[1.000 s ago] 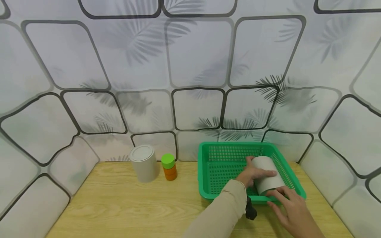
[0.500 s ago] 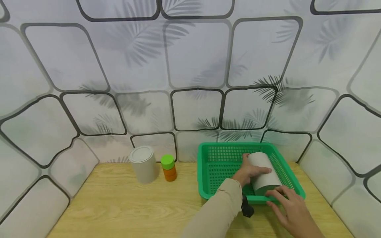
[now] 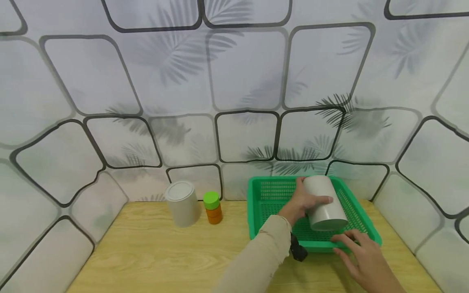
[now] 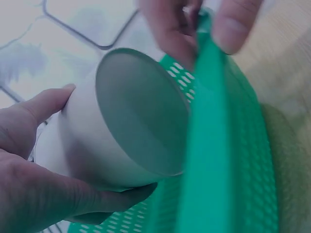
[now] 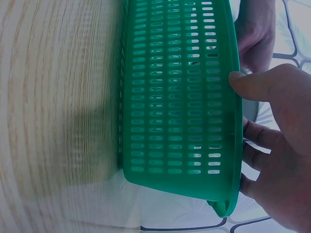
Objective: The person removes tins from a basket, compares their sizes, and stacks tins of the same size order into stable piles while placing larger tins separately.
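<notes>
My left hand (image 3: 302, 201) grips a white can (image 3: 327, 205) round its side, with the thumb on top. The can is tilted over the right part of a green plastic basket (image 3: 315, 246). In the left wrist view the flat end of the can (image 4: 141, 114) faces the basket's near rim, with fingers of my left hand (image 4: 43, 160) on both sides of it. My right hand (image 3: 362, 258) pinches the basket's near rim. The right wrist view has its thumb (image 5: 255, 86) outside the slotted wall and the other fingers inside.
Left of the basket, a second white can (image 3: 182, 205) with a lid stands upright on the wooden table (image 3: 157, 252). Next to it is a small orange jar (image 3: 213, 213) with a green lid (image 3: 211, 200). A patterned wall (image 3: 245, 134) closes off the back and sides.
The white can in my left hand has risen off the basket's floor and shifted away from the near rim, its end tipping up. My right hand has stayed at the rim.
</notes>
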{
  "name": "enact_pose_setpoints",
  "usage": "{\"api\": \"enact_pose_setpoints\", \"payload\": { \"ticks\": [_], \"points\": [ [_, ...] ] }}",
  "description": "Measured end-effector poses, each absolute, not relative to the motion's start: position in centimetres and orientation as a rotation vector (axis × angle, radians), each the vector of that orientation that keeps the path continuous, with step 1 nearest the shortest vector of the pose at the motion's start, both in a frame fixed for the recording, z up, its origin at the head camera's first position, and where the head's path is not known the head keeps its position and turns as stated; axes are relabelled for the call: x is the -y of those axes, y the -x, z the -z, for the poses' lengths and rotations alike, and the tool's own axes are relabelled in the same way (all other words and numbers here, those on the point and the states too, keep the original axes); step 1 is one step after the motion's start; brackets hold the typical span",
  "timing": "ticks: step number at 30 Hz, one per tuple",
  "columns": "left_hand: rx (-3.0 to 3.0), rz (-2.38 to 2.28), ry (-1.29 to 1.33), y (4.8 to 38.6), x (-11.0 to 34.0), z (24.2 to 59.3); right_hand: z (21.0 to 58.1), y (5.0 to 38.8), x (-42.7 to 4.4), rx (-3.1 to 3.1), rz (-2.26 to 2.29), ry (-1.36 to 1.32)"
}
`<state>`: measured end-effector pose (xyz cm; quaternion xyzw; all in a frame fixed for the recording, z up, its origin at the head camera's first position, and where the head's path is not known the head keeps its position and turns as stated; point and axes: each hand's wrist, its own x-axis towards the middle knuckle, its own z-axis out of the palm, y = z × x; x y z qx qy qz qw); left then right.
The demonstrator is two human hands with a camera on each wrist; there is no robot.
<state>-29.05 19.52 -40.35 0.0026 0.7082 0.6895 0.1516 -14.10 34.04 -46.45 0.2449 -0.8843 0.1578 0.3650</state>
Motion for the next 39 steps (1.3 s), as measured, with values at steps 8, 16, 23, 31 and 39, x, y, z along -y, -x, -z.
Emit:
{"api": "enact_pose_setpoints", "payload": {
  "ticks": [8,16,23,31,39],
  "points": [
    [-1.938,-2.081,-0.086,28.5,-17.5,38.4,46.7,14.2,-34.3,2.252,-0.401,-0.644],
    [-1.866,-2.163,-0.301,27.7,-15.0,37.4,46.5,14.3,-34.1,2.247,-0.417,-0.663],
    [-1.864,-2.172,-0.463,26.6,-12.7,36.5,46.4,14.5,-33.8,2.248,-0.422,-0.664],
    [-1.935,-2.171,-0.634,25.3,-9.6,35.8,46.4,14.4,-34.0,2.248,-0.421,-0.668],
    [-2.054,-2.102,-0.679,23.1,-6.2,35.6,46.8,14.3,-34.3,2.257,-0.404,-0.655]
  ]
}}
